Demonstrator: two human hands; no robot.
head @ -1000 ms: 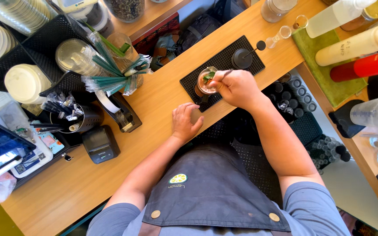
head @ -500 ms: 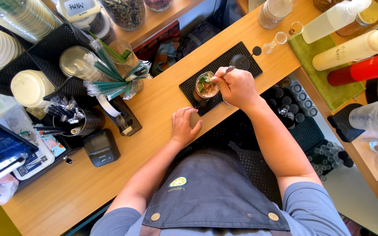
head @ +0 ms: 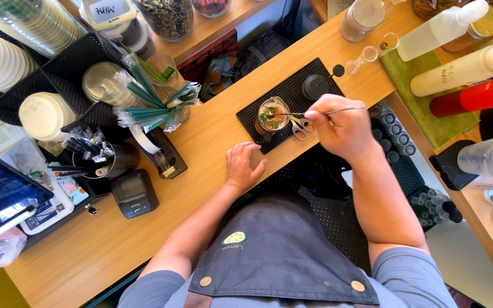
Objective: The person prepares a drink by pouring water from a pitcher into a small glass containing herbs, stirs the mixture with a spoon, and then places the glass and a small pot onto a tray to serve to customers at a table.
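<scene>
My right hand [head: 342,126] pinches a thin metal stirring spoon [head: 298,114] between thumb and fingertips, the shaft lying nearly level and its far end dipped into a small round glass [head: 273,113]. The glass sits just to the left of that hand, filled with a pale drink flecked with green leaves and reddish bits. It stands on a black ribbed rubber bar mat [head: 292,91], with a dark round lid [head: 315,86] beyond my knuckles and small scissors [head: 299,130] touching the mat just under my fingers. My left hand [head: 244,167] rests palm down on the smooth wooden counter [head: 212,128], fingers loosely curled, holding nothing, near the mat's lower corner. Farther to the left of it I see a bundle of green straws [head: 149,102] in clear wrappers.
</scene>
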